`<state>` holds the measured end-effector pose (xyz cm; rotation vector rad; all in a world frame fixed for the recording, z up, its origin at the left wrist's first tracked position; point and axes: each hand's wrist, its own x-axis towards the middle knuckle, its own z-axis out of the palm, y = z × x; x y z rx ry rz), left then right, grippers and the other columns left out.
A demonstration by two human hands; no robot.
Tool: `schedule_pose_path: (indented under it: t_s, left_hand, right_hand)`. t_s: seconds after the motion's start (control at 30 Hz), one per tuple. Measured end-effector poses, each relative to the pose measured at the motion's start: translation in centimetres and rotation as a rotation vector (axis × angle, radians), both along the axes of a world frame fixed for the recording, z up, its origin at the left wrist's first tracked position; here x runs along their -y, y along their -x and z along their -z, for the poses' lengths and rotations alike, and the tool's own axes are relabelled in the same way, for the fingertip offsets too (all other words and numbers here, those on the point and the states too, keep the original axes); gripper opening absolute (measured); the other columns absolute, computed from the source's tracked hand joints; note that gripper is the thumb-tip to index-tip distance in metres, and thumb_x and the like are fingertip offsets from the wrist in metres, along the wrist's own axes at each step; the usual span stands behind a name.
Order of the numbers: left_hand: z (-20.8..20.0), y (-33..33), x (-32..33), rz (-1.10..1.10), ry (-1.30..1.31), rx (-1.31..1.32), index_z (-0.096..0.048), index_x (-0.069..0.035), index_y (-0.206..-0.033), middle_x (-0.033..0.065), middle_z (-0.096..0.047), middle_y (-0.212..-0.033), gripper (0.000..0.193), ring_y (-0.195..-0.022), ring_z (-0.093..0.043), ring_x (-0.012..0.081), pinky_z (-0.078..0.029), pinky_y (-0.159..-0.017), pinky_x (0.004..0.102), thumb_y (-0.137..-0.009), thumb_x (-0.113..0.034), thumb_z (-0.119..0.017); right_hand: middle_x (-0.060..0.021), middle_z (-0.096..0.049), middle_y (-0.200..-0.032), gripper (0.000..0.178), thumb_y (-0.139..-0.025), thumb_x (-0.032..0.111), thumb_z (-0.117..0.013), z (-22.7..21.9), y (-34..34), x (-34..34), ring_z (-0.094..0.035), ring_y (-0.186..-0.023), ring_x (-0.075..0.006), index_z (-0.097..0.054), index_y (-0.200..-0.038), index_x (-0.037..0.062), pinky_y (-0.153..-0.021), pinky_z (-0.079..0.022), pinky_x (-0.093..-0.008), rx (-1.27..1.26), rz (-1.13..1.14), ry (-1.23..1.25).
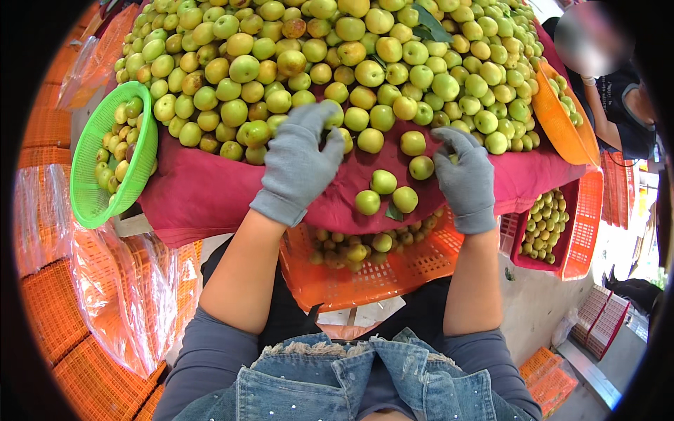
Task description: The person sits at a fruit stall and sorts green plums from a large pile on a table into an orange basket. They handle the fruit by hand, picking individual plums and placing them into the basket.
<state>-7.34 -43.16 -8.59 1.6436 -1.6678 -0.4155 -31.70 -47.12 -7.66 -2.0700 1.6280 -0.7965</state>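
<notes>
A large heap of yellow-green jujubes [246,69] covers a dark red cloth [203,193] before me. My left hand [300,158], in a grey glove, reaches to the heap's near edge with thumb and fingers apart, beside a few jujubes. Over the right part of the cloth, my right hand [465,175], gloved too, has curled fingers; a bit of green fruit shows between its thumb and forefinger. Touching or nearly touching its fingertips is a loose jujube [421,167]. Two more jujubes [383,182] lie between the hands with a small leaf [394,210].
A green basket [79,168] of jujubes tilts at the left edge; an orange basket [562,130] stands at the right. Below the cloth is an orange crate [337,284] with jujubes, and a red crate [523,256] farther right. Orange crates [98,372] line the left. Another person [625,105] is at far right.
</notes>
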Motion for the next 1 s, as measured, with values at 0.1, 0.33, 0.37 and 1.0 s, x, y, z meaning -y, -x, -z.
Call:
schedule_pose_path:
  t_s: [0.1,0.33,0.37,1.0]
  left_hand:
    - [1.2,-0.5,1.1,-0.065,0.082,0.300,-0.057,-0.001,-0.121,0.0175,-0.062,-0.114,0.045,-0.101,-0.060,0.0338,-0.049,-0.090,0.0428,-0.081,-0.020,-0.068]
    - [0.5,1.3,1.3,0.113,-0.160,0.382,-0.060,-0.005,-0.111,0.0130,-0.060,-0.108,0.043,-0.100,-0.058,0.0336,-0.047,-0.086,0.0441,-0.075,-0.027,-0.069]
    - [0.3,1.7,0.9,0.197,-0.220,0.400,-0.060,-0.006,-0.107,0.0137,-0.063,-0.103,0.038,-0.098,-0.059,0.0343,-0.048,-0.085,0.0450,-0.076,-0.025,-0.068]
    - [-3.0,2.6,-1.8,0.620,-0.760,0.420,-0.068,-0.011,-0.100,0.0163,-0.067,-0.089,0.043,-0.086,-0.067,0.0341,-0.053,-0.074,0.0456,-0.082,-0.049,-0.064]
  right_hand:
    - [-0.0090,-0.066,-0.114,0.032,-0.081,0.011,-0.060,1.0,-1.2,0.3,-0.064,-0.093,-0.0352,-0.065,-0.113,0.0137,-0.080,-0.054,-0.0442,-0.253,-0.056,-0.064]
    - [-0.0140,-0.068,-0.109,0.041,-0.076,0.006,-0.055,-0.5,-3.9,-1.0,-0.065,-0.096,-0.0356,-0.065,-0.116,0.0112,-0.082,-0.054,-0.0438,-0.006,-0.438,-0.408]
    - [-0.0147,-0.069,-0.107,0.042,-0.076,0.005,-0.055,-0.6,-3.1,-1.0,-0.067,-0.094,-0.0341,-0.066,-0.116,0.0108,-0.082,-0.054,-0.0422,0.040,-0.501,-0.477]
    - [-0.0080,-0.066,-0.119,0.041,-0.079,0.007,-0.057,-0.7,-4.5,-2.5,-0.065,-0.097,-0.0352,-0.063,-0.118,0.0191,-0.081,-0.054,-0.0459,-0.152,-0.464,-0.247]
